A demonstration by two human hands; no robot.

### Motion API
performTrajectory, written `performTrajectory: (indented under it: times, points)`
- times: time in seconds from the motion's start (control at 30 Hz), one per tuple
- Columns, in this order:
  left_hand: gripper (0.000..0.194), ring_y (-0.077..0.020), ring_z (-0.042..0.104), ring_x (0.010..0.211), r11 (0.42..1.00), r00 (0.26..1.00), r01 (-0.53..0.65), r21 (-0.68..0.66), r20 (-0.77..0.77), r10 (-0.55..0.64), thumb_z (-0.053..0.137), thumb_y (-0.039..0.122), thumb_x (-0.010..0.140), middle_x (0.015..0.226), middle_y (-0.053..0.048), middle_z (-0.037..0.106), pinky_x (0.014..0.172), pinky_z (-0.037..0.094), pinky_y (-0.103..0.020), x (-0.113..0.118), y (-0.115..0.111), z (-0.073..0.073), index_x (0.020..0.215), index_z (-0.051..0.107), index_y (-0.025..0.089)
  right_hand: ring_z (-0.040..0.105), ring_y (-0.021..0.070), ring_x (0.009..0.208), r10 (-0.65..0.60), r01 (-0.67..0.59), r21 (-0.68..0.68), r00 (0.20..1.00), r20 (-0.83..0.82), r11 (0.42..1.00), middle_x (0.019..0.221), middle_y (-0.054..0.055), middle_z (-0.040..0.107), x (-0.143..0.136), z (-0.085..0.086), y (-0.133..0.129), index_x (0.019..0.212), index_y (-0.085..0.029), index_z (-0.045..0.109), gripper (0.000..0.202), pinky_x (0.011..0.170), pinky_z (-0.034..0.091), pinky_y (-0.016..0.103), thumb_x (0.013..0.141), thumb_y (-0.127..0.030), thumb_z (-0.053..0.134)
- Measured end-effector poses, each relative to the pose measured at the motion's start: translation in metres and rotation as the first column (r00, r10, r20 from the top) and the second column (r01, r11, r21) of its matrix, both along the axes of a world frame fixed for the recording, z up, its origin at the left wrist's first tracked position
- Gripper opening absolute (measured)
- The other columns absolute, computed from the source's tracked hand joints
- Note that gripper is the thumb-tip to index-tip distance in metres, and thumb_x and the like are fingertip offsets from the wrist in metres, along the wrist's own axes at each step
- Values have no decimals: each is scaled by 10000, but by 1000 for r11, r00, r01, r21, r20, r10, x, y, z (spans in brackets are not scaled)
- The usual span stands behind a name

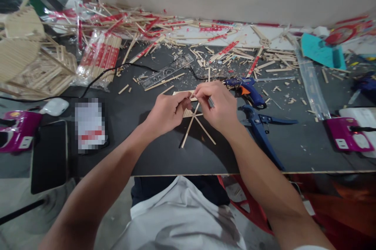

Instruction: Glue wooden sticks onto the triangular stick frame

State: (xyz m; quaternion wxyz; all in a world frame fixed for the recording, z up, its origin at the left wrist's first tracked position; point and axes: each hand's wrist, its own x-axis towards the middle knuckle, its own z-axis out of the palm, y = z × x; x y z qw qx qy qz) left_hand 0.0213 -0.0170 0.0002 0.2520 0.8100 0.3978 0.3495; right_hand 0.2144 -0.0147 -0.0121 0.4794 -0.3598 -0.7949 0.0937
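My left hand [170,111] and my right hand [217,103] meet over the middle of the dark table. Both are closed, fingertips pinched together at one spot, and whatever is between them is too small and covered to make out. Directly beneath lies a frame of thin wooden sticks [188,131], its legs fanning out from one joint toward me. Part of the frame is hidden by my fingers. A blue hot glue gun [251,90] with an orange trigger rests just beyond my right hand. Blue-handled cutters [260,128] lie beside my right forearm.
Cut stick pieces [235,56] and wrapped chopsticks [101,56] litter the back. Slatted wooden pieces [32,58] are stacked left. A clear ruler [166,71], two phones, an earbud case [55,106], a black cable [108,69] and purple power strips [348,134] lie around.
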Motion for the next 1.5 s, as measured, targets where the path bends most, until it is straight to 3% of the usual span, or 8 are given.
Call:
performTrajectory:
  times: [0.2,0.4,0.7,1.0,1.2,1.37,1.5]
  points:
    - [254,-98,680,640,998,996,60,-10,-60,-60,429,79,912,667,22,698,657,473,-185,-3,3,1,843,651,181,598,181,845,-38,39,-113,999,9,993,994,35,681,-1,0,0,964,-272,511,67,777,487,351,1004,-218,518]
    - [254,-92,656,602,999,995,42,-10,-89,-43,435,95,920,666,29,696,640,462,-188,-4,4,0,871,668,183,576,168,809,-58,59,-160,998,9,985,930,9,657,-5,6,-1,858,-264,390,204,717,429,320,967,-178,539]
    - [236,-79,601,532,1000,997,22,13,-80,-21,453,127,940,631,48,675,624,464,-193,-3,4,0,867,667,196,571,164,796,-34,25,-206,999,-41,978,917,11,613,-6,6,-1,855,-269,346,227,707,443,337,995,-270,525]
    - [240,-84,673,645,999,999,-34,32,-13,35,471,123,959,776,0,751,667,467,-179,1,6,-8,1021,699,162,563,171,853,29,-36,-111,998,-62,993,945,35,559,-10,0,3,889,-268,371,169,761,475,353,1042,-267,442]
    - [205,-90,659,607,996,996,-79,-33,35,81,498,227,1001,755,6,748,645,465,-194,1,5,-7,1003,696,173,550,160,808,10,-25,-110,991,-133,994,918,25,545,-9,-5,4,921,-262,392,157,737,480,337,1035,-317,484]
    - [185,-109,722,731,998,996,-56,-38,61,58,513,196,998,787,0,762,703,495,-190,1,5,-4,1039,692,170,616,145,745,-77,23,-272,979,-189,962,890,17,643,-11,-3,-3,1070,-232,556,193,729,517,318,1009,-415,562]
    - [192,-111,734,753,998,997,-55,22,58,54,515,213,1014,795,-6,765,722,506,-183,0,4,-3,1022,702,170,596,122,612,-110,-88,-475,921,-373,876,763,-8,660,-18,2,-7,958,-225,635,256,607,498,280,976,-479,613]
